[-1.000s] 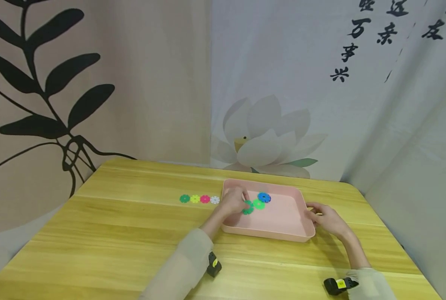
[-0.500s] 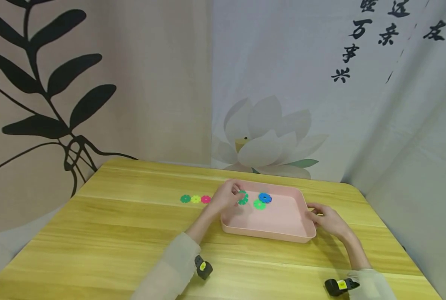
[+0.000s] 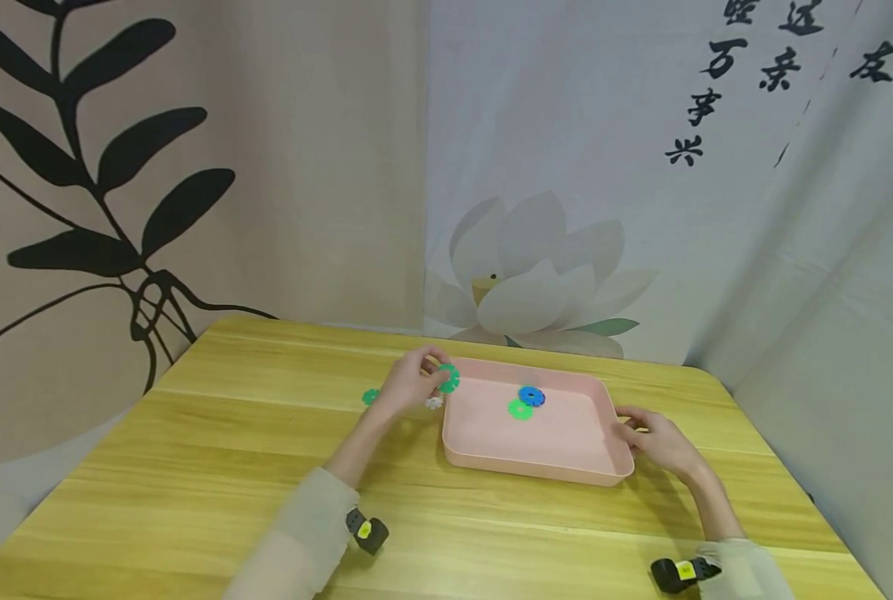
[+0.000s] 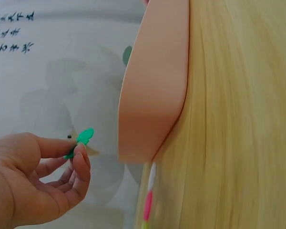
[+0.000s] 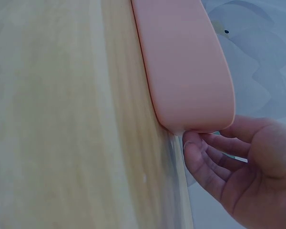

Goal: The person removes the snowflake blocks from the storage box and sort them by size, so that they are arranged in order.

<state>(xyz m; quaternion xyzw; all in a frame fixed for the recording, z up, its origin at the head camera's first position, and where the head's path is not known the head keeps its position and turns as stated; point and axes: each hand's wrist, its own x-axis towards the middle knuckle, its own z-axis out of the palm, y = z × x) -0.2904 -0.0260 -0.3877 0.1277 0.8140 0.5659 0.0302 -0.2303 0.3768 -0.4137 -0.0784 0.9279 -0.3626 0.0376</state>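
My left hand (image 3: pixel 407 382) pinches a green snowflake disc (image 3: pixel 450 377) between thumb and fingertips, in the air by the left rim of a pink tray (image 3: pixel 491 454). In the left wrist view, the disc (image 4: pixel 86 137) tilts nearly edge-on, apart from the tray wall (image 4: pixel 150 86). Below that hand, a white disc (image 3: pixel 435 402) and a dark green disc (image 3: pixel 371 397) lie on the table, with pink and yellow ones hidden behind it. My right hand (image 3: pixel 660 437) grips the tray's right wall at the rim; its fingers curl against the outside in the right wrist view.
Inside the tray lie a light green disc (image 3: pixel 520 410) and a blue disc (image 3: pixel 531 396), partly overlapping another dark one. The wooden table (image 3: pixel 536 533) backs onto a printed curtain (image 3: pixel 326 167). Black cameras are strapped at both wrists.
My left hand has lifted the green disc from inside the tray and carried it left past the rim, now covering part of the disc row. The right hand stays at the tray.
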